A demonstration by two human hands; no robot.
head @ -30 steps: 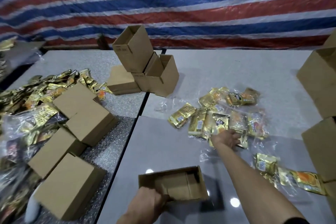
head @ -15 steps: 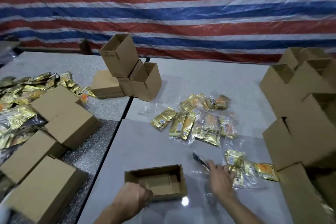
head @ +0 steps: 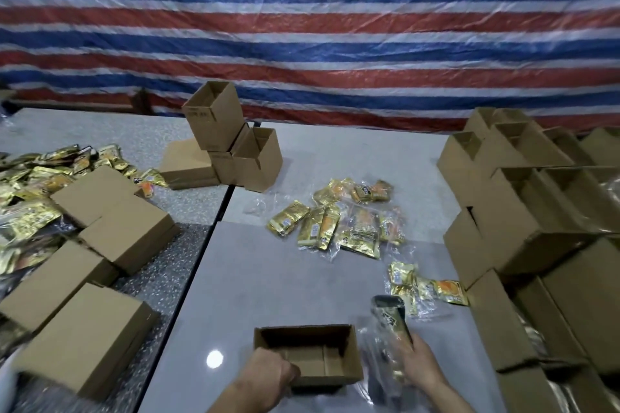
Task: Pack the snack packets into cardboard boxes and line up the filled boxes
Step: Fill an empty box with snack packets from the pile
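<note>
**Packet held just right of the open box**

A heap (head: 30,184) of packets crowds the bench's (head: 268,278) left edge, with closed boxes (head: 127,235) lying in a loose row toward the front left corner. At the middle of the front edge the left grip (head: 268,379) is curled over the near left wall of the box (head: 302,337), steadying it. The box stands open, looks empty, and runs long-side left to right. Behind it, mid-bench, loose packets (head: 335,225) lie scattered. Just right of the box the packet (head: 391,315), in clear wrap, points its long axis away from the person, leaning a little left with its far end raised. The right grip (head: 419,365) is clenched round its near end. So the box lies directly left of the packet, close beside it, and the right grip is the nearer carrier. I judge the packet must swing left and turn crosswise to lie along the box. Empty boxes (head: 523,204) are stacked at the right edge.
</note>
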